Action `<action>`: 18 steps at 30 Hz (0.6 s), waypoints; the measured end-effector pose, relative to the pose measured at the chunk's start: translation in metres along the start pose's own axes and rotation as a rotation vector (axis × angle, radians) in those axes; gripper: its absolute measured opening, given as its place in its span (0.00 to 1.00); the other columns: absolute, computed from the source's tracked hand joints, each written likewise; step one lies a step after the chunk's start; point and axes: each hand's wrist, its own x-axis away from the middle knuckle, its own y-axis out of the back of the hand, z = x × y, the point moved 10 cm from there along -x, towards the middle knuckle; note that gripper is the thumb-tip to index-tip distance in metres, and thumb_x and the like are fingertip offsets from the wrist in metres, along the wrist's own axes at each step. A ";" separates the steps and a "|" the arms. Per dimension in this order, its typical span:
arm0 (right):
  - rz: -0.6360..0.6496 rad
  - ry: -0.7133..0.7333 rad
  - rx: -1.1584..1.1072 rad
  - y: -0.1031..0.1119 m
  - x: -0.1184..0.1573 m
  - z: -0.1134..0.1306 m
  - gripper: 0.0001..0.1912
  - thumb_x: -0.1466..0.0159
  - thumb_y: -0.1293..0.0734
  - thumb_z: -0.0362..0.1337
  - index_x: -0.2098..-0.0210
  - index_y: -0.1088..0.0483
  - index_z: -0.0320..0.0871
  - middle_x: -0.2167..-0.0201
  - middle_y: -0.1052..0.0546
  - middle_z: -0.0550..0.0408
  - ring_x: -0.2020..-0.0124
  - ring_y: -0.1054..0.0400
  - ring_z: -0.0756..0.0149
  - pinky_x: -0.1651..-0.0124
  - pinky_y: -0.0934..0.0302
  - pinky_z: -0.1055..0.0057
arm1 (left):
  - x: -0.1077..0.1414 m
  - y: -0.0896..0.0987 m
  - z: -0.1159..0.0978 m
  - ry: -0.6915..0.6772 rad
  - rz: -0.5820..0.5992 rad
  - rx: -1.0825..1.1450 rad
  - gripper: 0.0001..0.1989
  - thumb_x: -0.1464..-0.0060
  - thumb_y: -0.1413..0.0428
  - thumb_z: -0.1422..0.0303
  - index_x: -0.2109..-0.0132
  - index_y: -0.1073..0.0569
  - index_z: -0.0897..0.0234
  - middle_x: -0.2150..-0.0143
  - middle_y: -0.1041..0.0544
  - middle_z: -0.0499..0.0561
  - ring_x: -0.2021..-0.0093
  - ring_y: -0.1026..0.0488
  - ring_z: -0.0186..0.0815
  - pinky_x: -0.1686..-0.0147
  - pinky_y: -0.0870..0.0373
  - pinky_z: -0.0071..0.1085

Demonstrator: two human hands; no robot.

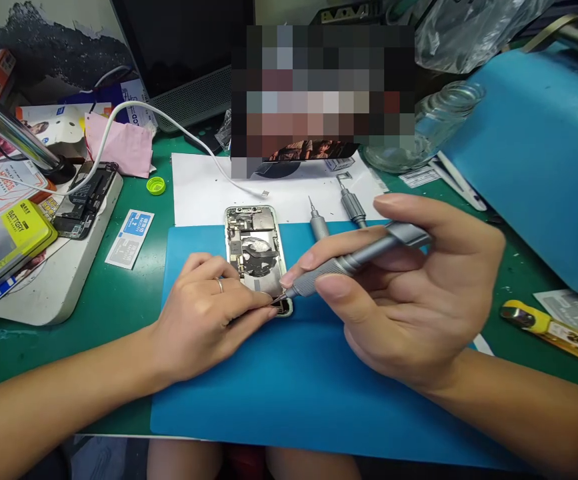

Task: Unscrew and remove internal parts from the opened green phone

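An opened smartphone [255, 257] lies on the blue mat, its circuit board and inner parts bare. My right hand [413, 293] holds a grey metal screwdriver [339, 267] at a slant, with its tip at the phone's lower end. Beside that tip, my left hand [209, 317] rests over the phone's lower left edge. The thumb and forefinger of this hand are pinched together; whatever is between them is too small or hidden to make out. Behind the phone's right side lie two more grey screwdrivers, one [317, 220] nearer and another [353, 203] farther right.
The blue mat [249, 400] covers the green table [13, 360]. On the left, a white box [63, 287] bears another opened phone [86, 200] and a yellow battery box [13, 247]. A white cable [169, 113] arches behind. A glass jar [419, 133] and yellow cutter [553, 330] are at right.
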 end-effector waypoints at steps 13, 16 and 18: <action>0.006 -0.014 -0.002 0.000 0.001 0.001 0.35 0.40 0.27 0.20 0.38 0.31 0.51 0.62 0.21 0.58 0.68 0.21 0.66 0.68 0.19 0.68 | -0.001 0.001 -0.001 -0.010 -0.012 -0.004 0.04 0.34 0.39 0.68 0.58 0.20 0.62 0.69 0.18 0.44 0.65 0.29 0.35 0.59 0.39 0.37; 0.003 -0.012 0.004 0.000 0.001 0.001 0.35 0.40 0.27 0.20 0.38 0.31 0.50 0.62 0.21 0.58 0.68 0.21 0.66 0.69 0.19 0.68 | -0.001 0.001 -0.002 -0.011 -0.014 -0.004 0.04 0.34 0.39 0.68 0.58 0.20 0.62 0.69 0.19 0.44 0.65 0.30 0.35 0.59 0.39 0.37; 0.005 -0.006 0.010 0.000 0.001 0.002 0.35 0.40 0.27 0.20 0.37 0.32 0.50 0.62 0.21 0.58 0.68 0.21 0.66 0.69 0.19 0.68 | 0.000 0.001 -0.002 -0.012 -0.018 -0.001 0.04 0.34 0.40 0.68 0.58 0.20 0.62 0.70 0.19 0.44 0.65 0.30 0.35 0.59 0.39 0.37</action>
